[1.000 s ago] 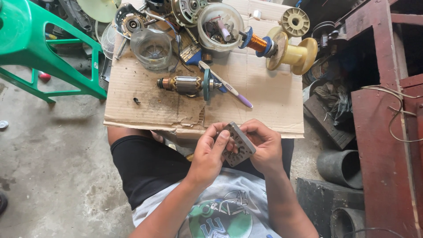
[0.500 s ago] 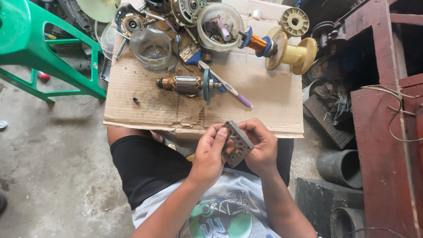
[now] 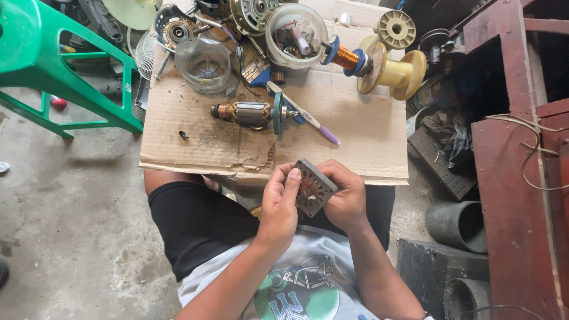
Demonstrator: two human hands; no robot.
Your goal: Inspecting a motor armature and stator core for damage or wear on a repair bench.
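Hands [image 3: 311, 198] grip stator core [image 3: 314, 186] beside cardboard [image 3: 361, 127].

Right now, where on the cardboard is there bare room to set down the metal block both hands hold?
Free: the cardboard's right half, between the toothbrush and the right edge, below the yellow spool; also a smaller patch left of the motor armature, under the clear bowl. The far edge is crowded with motor parts. Left hand and right hand hold the block.
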